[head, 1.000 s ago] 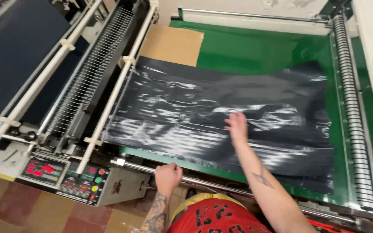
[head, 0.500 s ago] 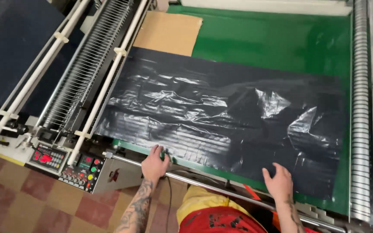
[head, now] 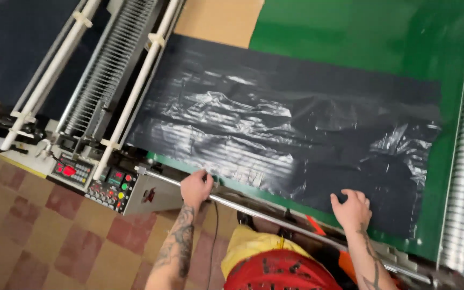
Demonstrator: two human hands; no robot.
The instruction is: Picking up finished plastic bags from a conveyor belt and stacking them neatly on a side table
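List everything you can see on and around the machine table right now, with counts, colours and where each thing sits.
Plastic sheet: one, black and glossy, wrinkled, spread flat across the table.
Table surface: one, green, under the sheet.
Cardboard piece: one, brown, at the far edge, partly under the sheet.
White bars: two, along the table's left side, a ribbed roller between them.
Control panels: two, dark with coloured buttons, near-left corner.
Metal rail: one, silver, along the near edge.
Floor tiles: red and tan, lower left.
Left hand: on the rail at the sheet's near edge.
Right hand: flat on the sheet's near right part.
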